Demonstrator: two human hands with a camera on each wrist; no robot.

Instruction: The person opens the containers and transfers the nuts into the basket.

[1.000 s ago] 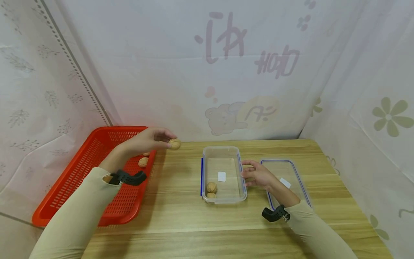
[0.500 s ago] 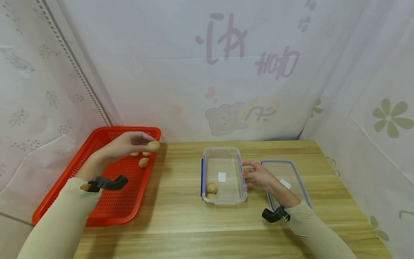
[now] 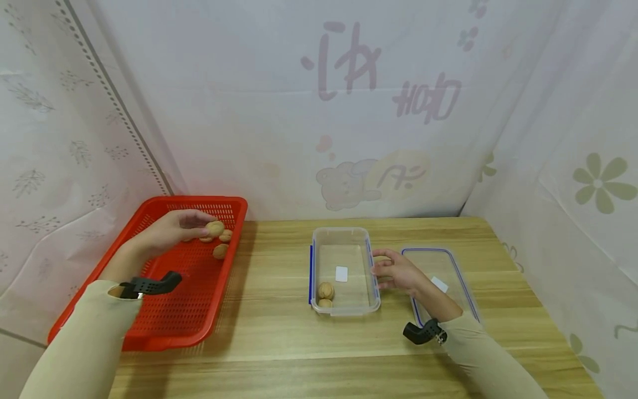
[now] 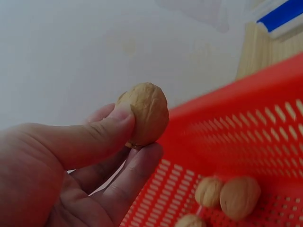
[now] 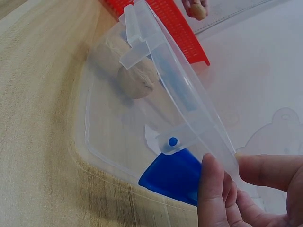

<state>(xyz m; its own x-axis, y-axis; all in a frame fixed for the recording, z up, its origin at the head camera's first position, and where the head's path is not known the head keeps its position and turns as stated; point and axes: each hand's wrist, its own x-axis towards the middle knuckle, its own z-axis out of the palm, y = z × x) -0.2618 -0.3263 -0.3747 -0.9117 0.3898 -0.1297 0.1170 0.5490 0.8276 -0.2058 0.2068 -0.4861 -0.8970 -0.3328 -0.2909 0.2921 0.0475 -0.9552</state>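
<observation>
Above the right side of the red basket [image 3: 219, 293], my left hand [image 3: 166, 230] pinches a walnut [image 3: 215, 229] between thumb and fingers. The left wrist view shows that walnut [image 4: 147, 113] held over the basket, with several more walnuts [image 4: 240, 197] lying inside. A clear plastic food container [image 3: 349, 299] with blue side latches stands uncovered on the table. Two walnuts [image 3: 326, 290] sit in its near left corner. My right hand [image 3: 396, 270] grips its right wall, thumb on one side of the rim and fingers by the blue latch [image 5: 175, 177] on the other.
A clear lid [image 3: 423, 259] with a blue seal lies on the wooden table [image 3: 279, 332], partly under my right forearm. Behind the table and along both sides hangs a pale printed cloth [image 3: 249, 111]. The basket's raised rim stands between the left hand and the container.
My left hand, still holding the walnut, has moved left and slightly down, from past the basket's right rim to over its inside. The right hand and the container have stayed put.
</observation>
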